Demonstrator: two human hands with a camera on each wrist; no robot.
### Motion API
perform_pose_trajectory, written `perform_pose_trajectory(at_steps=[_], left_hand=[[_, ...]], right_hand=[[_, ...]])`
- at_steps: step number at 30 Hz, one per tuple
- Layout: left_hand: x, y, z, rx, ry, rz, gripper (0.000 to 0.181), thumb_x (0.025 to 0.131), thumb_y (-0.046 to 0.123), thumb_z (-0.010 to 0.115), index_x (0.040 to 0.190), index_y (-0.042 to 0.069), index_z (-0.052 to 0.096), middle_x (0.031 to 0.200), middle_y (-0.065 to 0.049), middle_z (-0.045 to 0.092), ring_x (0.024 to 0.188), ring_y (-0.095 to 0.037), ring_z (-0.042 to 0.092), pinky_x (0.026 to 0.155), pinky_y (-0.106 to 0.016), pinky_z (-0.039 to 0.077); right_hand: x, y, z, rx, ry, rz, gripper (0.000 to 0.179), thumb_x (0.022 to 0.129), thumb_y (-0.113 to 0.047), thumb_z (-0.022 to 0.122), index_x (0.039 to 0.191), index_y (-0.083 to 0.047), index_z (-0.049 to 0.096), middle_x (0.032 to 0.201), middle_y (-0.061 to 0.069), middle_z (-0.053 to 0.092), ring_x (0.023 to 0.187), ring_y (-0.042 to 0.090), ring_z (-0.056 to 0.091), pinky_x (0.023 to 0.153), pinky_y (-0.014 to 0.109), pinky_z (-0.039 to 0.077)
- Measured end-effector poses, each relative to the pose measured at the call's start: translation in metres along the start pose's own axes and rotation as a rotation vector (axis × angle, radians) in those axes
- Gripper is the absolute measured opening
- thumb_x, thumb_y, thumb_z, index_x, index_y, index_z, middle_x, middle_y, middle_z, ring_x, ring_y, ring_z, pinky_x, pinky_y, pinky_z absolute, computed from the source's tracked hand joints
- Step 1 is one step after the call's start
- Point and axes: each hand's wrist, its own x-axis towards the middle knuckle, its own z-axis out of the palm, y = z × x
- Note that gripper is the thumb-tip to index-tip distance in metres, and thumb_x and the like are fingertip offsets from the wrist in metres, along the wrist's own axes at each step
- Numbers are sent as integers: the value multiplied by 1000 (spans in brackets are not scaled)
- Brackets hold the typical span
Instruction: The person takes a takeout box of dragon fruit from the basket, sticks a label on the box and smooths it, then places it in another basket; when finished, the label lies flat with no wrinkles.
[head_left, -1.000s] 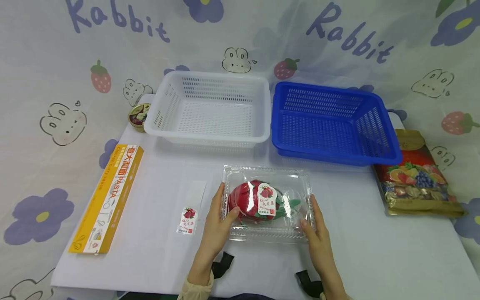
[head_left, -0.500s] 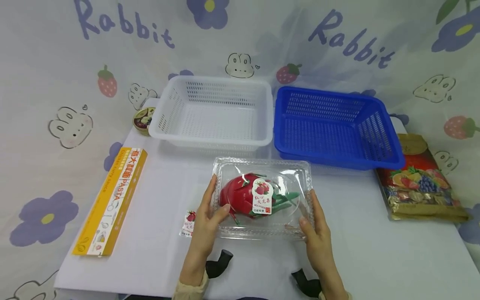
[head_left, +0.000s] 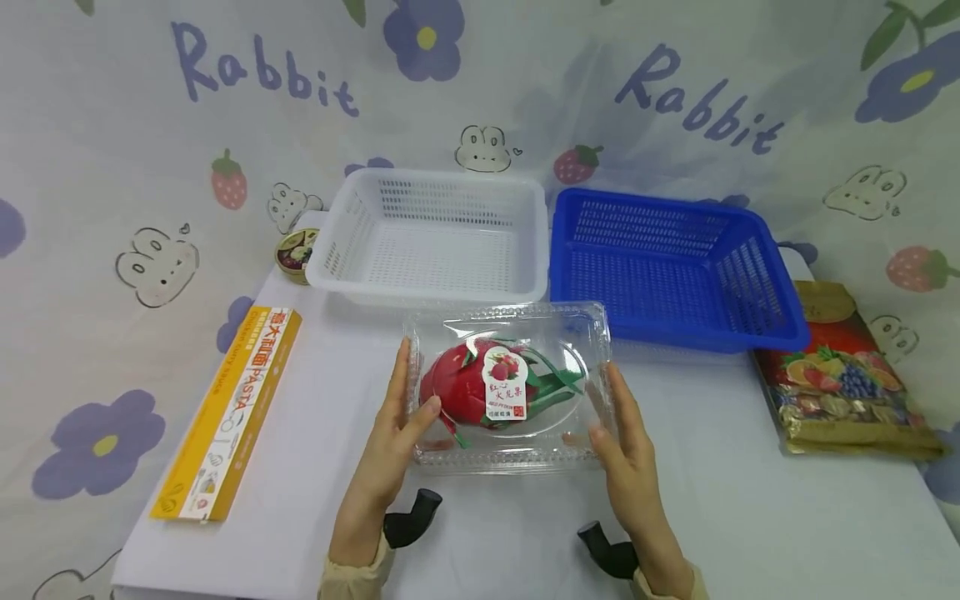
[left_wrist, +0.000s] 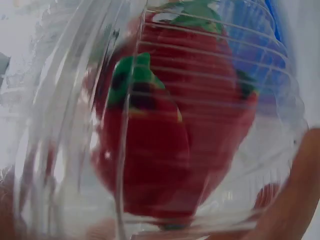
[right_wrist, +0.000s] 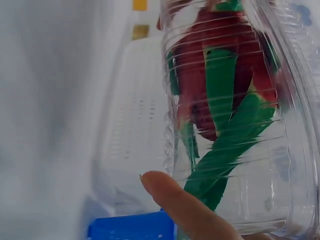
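Observation:
A clear plastic clamshell box [head_left: 585,333] is held between both hands in the head view. Inside lies a red dragon fruit [head_left: 454,387] with green leafy tips, and a white label [head_left: 507,402] with fruit pictures sits on the lid. My left hand [head_left: 386,454] grips the box's left end, thumb over the lid's edge and fingers along the side. At the opposite end my right hand [head_left: 628,462] grips it the same way. Both wrist views show the fruit through the box's ribbed walls, with a finger [right_wrist: 187,207] against the box in the right one.
A white basket [head_left: 427,293] and a blue basket [head_left: 675,333] stand side by side at the back. A yellow pasta box [head_left: 225,417] lies left, a round tin [head_left: 294,254] behind it. On the right lies a red-gold bag [head_left: 847,375], partly behind the blue basket.
Both hands have carried the box leftward and away from the body, nearer the white basket's front. A loose label on the table, seen earlier, is now hidden. The head view has shifted slightly.

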Motion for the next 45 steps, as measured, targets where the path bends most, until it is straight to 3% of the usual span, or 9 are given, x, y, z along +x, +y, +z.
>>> perform_pose_trajectory(at_steps=[4, 8, 16, 20, 24, 29, 33, 37, 45], left_hand=[[9, 9, -8, 41, -15, 2, 79, 97, 18, 48, 155, 38, -2, 164, -3, -9, 149, -38, -2, 105, -75, 18], [20, 18, -17, 24, 6, -6, 73, 100, 20, 43, 155, 40, -1, 163, -7, -3, 145, -42, 16, 106, -72, 24], [44, 37, -31, -33, 32, -5, 66, 101, 22, 39, 155, 41, 6, 163, -8, 5, 131, -45, 40, 107, -75, 19], [46, 48, -36, -22, 55, 60, 70, 98, 16, 42, 155, 38, 9, 162, -5, 12, 132, -35, 38, 106, -51, 42], [51, 54, -38, -18, 57, 141, 76, 93, 10, 46, 156, 35, 10, 162, 2, 11, 139, -27, 27, 101, -31, 48], [60, 58, -37, -72, 105, 184, 72, 94, 9, 44, 156, 30, 14, 162, 2, 14, 141, -27, 27, 100, -28, 49], [69, 59, -33, -149, 233, 176, 60, 99, 14, 41, 155, 27, 24, 159, -2, 24, 134, -28, 40, 93, -33, 54], [79, 60, -32, -183, 343, 167, 54, 100, 19, 41, 153, 27, 31, 157, -3, 29, 133, -26, 42, 98, -42, 51], [109, 68, -41, -269, 378, 157, 49, 99, 23, 42, 148, 30, 40, 153, -4, 35, 135, -28, 36, 104, -62, 39]], right_hand=[[13, -6, 5, 29, -9, -75, 61, 98, 7, 38, 155, -8, 20, 161, 18, 17, 140, 2, 34, 106, 12, 35], [27, -10, 13, 31, -12, -76, 61, 99, 5, 39, 155, -9, 20, 161, 17, 17, 144, 2, 25, 112, 9, 25], [50, -14, 30, 18, 64, -52, 59, 100, 0, 40, 155, -10, 20, 162, 11, 19, 150, 24, 16, 118, 16, 18], [61, -17, 36, 30, 83, -26, 57, 101, -5, 39, 155, -11, 21, 162, 5, 19, 151, 21, 14, 123, 37, 14], [75, -20, 38, 36, 83, -3, 54, 103, -14, 37, 155, -13, 20, 162, 1, 18, 151, 18, 14, 122, 46, 14], [86, -19, 42, 65, 74, -21, 55, 105, -22, 37, 155, -10, 18, 163, 6, 16, 151, 23, 11, 122, 50, 12], [90, -19, 49, 108, 77, -56, 64, 103, -37, 41, 155, -9, 17, 163, 10, 15, 151, 26, 10, 121, 53, 12], [95, -18, 58, 161, 90, -65, 71, 100, -43, 47, 155, -10, 16, 162, 9, 16, 146, 26, 22, 114, 57, 29], [108, -12, 73, 228, 122, -212, 63, 100, -12, 49, 152, 1, 15, 160, 16, 14, 151, 25, 11, 119, 36, 28]])
